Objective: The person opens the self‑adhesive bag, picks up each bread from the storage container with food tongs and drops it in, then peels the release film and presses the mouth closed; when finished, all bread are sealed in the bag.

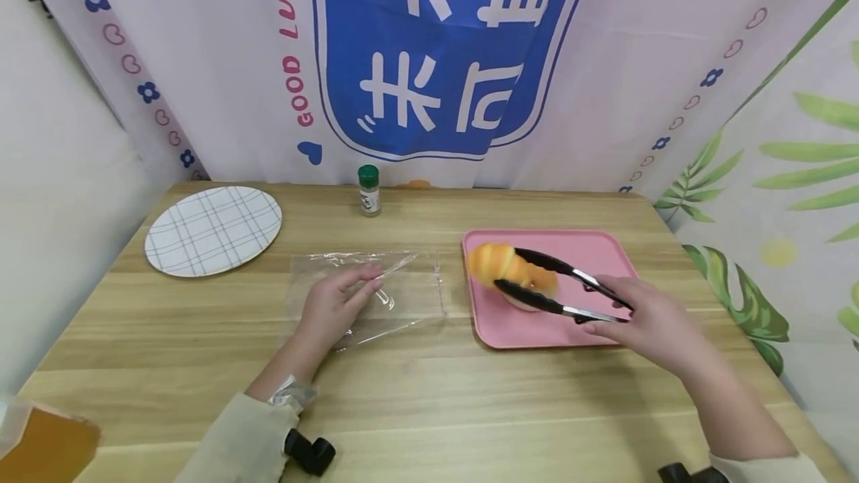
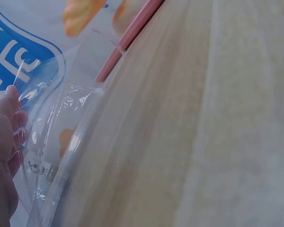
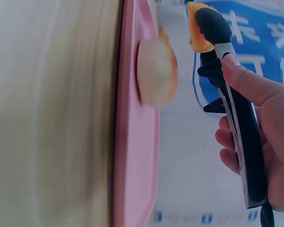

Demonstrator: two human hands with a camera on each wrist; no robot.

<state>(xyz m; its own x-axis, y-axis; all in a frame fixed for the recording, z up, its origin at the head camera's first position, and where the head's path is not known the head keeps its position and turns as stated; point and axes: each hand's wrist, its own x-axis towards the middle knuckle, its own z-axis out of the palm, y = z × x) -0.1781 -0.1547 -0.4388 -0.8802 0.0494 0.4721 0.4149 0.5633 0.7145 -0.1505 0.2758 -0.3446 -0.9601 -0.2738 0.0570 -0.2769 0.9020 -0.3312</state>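
left hand (image 1: 338,309) pinching clear bag (image 1: 412,293), right hand (image 1: 663,326) gripping tongs (image 1: 535,300), ridged bread (image 1: 493,263) clamped above pink tray (image 1: 517,334)

On the wooden table (image 1: 483,416), a grid-patterned plate (image 1: 213,232) lies far left; a green-capped bottle (image 1: 369,191) stands near the back edge, before a cloth (image 1: 248,80) lettered "GOOD LUCK". Leaf-printed fabric (image 1: 812,222) hangs at right.

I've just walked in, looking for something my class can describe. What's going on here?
A person is handling bread at a table. Their right hand grips black-and-silver tongs, which hold an orange-yellow piece of bread above a pink tray. Another roll sits on the tray. Their left hand pinches a clear plastic bag; the lifted bread is outside it. A checked plate and a green-capped bottle stand farther back.
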